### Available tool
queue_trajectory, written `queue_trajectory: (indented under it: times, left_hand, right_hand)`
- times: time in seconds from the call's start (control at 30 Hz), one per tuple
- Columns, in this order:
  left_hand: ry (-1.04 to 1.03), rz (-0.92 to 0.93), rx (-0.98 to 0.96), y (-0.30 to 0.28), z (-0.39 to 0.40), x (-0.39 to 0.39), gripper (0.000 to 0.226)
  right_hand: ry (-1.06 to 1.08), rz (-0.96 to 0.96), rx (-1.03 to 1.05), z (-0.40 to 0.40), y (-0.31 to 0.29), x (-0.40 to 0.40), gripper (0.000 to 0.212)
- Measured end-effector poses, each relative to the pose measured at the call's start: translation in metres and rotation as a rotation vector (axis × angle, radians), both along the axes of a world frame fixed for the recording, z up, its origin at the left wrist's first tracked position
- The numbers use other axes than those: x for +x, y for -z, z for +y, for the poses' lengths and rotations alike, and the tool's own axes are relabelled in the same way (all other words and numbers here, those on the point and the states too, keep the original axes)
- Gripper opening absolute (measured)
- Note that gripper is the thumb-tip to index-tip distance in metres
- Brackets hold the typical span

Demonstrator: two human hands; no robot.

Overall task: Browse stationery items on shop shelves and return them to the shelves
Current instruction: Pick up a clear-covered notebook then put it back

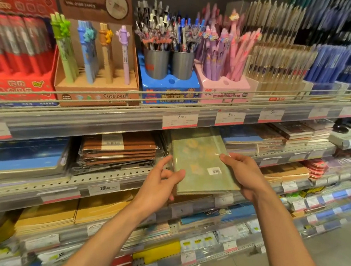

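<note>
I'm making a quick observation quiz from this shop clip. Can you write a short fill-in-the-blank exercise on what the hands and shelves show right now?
1. Both hands hold a wrapped ____ notebook with a white barcode sticker.
2. The right hand grips the notebook's ____ edge, the left hand the other.
3. The stack of brown notebooks lies to the ____ of the held notebook.
4. On the shelf above, two grey metal cups of pens stand in a ____ base.

Missing words: green; right; left; blue
</note>
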State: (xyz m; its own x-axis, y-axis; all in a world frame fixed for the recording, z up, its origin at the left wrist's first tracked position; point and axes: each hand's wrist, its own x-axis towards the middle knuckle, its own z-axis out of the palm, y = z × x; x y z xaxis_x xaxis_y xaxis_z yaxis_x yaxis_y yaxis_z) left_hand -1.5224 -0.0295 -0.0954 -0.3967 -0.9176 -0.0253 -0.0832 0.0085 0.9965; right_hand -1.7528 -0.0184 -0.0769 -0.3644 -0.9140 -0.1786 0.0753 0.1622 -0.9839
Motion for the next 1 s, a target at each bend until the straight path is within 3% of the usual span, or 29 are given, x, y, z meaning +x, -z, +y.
queue_trajectory:
  times: [0.17, 0.4, 0.57, 0.67, 0.8, 0.93, 1.0]
  left_hand:
    - [-0.036, 0.132, 0.046, -0.005, 0.0, 0.001, 0.079]
    - [-0.134, 0.263, 0.072, -0.003, 0.002, -0.007, 0.07]
    - [-0.15, 0.198, -0.019, -0.007, -0.001, -0.014, 0.068]
    - [-0.159, 0.018, -0.112, -0.014, -0.02, -0.015, 0.068]
    - [-0.186, -0.481, -0.486, -0.011, -0.023, -0.002, 0.057]
    - [-0.277, -0.693, -0.887, 0.005, -0.017, 0.013, 0.041]
    - [-0.296, -0.752, -1.073, 0.009, -0.023, 0.016, 0.037]
  right_hand:
    - [0.091, -0.097, -0.036, -0.02, -0.006, 0.005, 0.044]
    - [-0.1, -0.211, -0.015, 0.016, -0.005, -0.002, 0.048]
    - [0.0, -0.199, -0.072, 0.009, -0.01, 0.003, 0.042]
    - [0.031, -0.11, -0.112, -0.005, -0.014, 0.014, 0.04]
    - [0.033, 0.079, -0.199, -0.009, -0.009, 0.017, 0.041]
    - [-0.013, 0.481, -0.257, 0.004, 0.009, 0.007, 0.052]
    - [-0.025, 0.593, -0.283, 0.006, 0.016, 0.007, 0.053]
